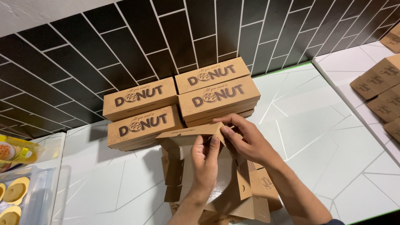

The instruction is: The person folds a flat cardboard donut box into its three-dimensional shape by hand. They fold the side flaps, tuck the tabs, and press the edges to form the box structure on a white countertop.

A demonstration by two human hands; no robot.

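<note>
My left hand (205, 164) and my right hand (246, 139) both grip a half-folded brown cardboard box (183, 135), pinching its raised top edge at the right corner. The box's loose flaps (246, 189) hang open below my hands over the white counter (316, 125). Just behind it, several finished brown boxes with dark lettering (179, 102) are stacked in two piles against the black tiled wall (125, 46).
More brown boxes (381, 89) lie at the right edge of the counter. At the left, a clear plastic tray with round yellow pieces (16, 191) sits beside a yellow packet (16, 152).
</note>
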